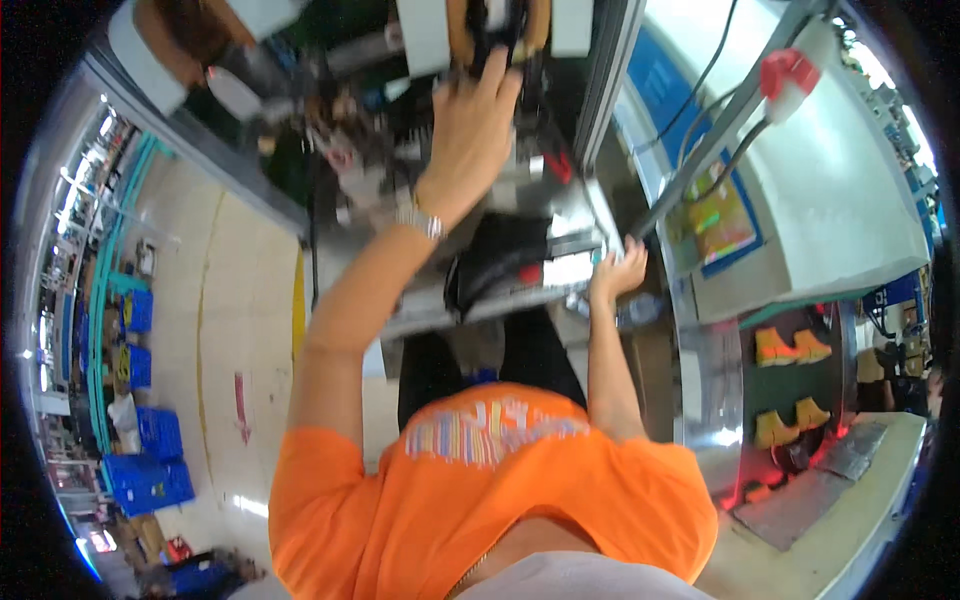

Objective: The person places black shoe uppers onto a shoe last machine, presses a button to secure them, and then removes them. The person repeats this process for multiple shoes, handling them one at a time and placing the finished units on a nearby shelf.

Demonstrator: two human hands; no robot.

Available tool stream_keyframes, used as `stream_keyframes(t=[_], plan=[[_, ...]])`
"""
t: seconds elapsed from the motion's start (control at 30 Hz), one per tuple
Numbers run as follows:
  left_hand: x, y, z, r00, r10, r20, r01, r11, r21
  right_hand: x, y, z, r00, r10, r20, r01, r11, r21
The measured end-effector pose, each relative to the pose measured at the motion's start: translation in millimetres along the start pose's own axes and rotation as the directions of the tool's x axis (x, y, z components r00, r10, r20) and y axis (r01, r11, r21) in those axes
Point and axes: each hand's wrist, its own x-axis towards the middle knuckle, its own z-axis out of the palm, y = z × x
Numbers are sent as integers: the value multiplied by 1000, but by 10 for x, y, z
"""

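My left hand [475, 110] is stretched far forward, fingers extended and apart, against a black and tan part [500, 25] of a machine. A metal watch sits on that wrist. My right hand [620, 270] rests with spread fingers on the edge of the machine's metal table [440, 305], beside a black block with a white label [560, 268]. Whether either hand grips anything is unclear; no loose item shows in them. My orange shirt fills the lower middle of the view.
A grey control cabinet with a coloured screen [720, 225] stands at the right, with a red-capped white box [790, 75] on cables above it. Orange shoe-shaped pieces [790, 348] lie on a dark green surface. Blue crates [150, 455] line the floor at the left, by a yellow line.
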Motion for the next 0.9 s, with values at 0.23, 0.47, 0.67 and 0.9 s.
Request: stream_keyframes(t=[0.23,0.47,0.67,0.9], plan=[[-70,-43,-220,1000,-6,-16,0,937,-351,11,-698,22,748,-19,663,-311,873,375],[-1388,-429,510,854,-383,352,519,661,-542,147,-1239,36,630,-286,722,-412,665,622],[-1592,-905,204,410,25,912,834,-415,-363,441,-2352,-1032,681,-503,532,-98,657,747],[-1395,-1312,-488,581,155,799,675,-640,-366,516,-2736,-1558,470,-728,499,52,587,808]])
